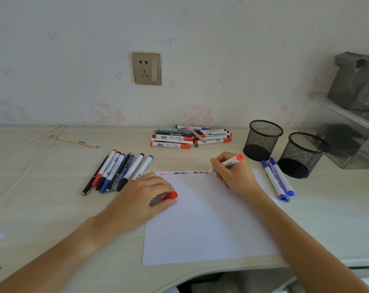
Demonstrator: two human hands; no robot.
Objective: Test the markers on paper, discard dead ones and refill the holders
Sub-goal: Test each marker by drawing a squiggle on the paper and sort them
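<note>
From the head camera: the right hand (235,176) has its fingers (218,160) clamped round a red marker (226,163), tip down at the top edge of the sheet of paper (206,225), right at the end of a row of small squiggles (183,172) in red, black and blue. The marker's red tail end points up and away toward the holders. The left hand (143,197) rests on the left edge of the paper, fingers curled round the red cap (170,196), which pokes out from under the fingertips.

The paper lies flat on the pale surface (52,208), near its front edge. To the left of the paper, a fanned row of capped markers (118,172) lies on the surface, with red, blue and black caps, just beside the left hand. Further back, near the wall, a loose pile of markers (189,137) sits stacked. To the right of the paper, three blue and purple markers (277,179) lie side by side, touching the foot of the nearer holder.

Two black mesh holders stand upright at the right: the back holder (263,140) and the front holder (304,155), close together, no markers visible in either. A wall socket (146,68) sits above the pile
</note>
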